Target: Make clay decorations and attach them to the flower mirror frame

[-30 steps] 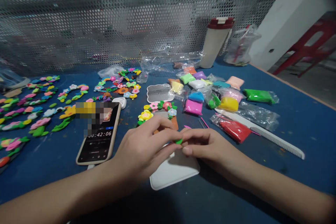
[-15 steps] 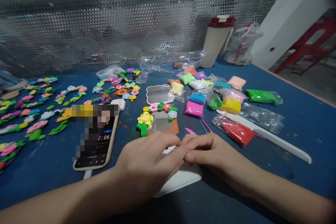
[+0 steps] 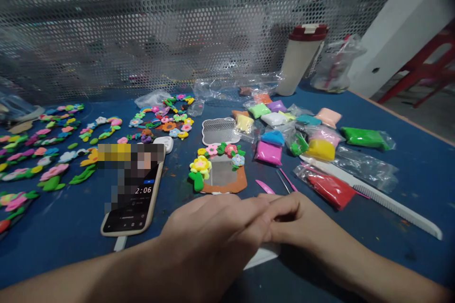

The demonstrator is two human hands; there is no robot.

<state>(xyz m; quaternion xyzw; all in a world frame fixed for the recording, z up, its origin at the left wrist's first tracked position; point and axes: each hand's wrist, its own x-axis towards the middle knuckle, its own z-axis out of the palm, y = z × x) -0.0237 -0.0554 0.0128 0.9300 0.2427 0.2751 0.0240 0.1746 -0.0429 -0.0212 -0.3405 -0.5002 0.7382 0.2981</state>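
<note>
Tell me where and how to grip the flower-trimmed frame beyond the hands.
Pinch the flower-trimmed frame by its orange lower-right corner, coming from the right. That corner looks bare, while the yellow flower and green leaf take up the left side and more flowers line the top. It appears to lie flat, so its edge seems best.

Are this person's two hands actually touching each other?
Touching. The head view shows the left hand pressed up against the right hand, overlapping with no gap where they meet.
</note>
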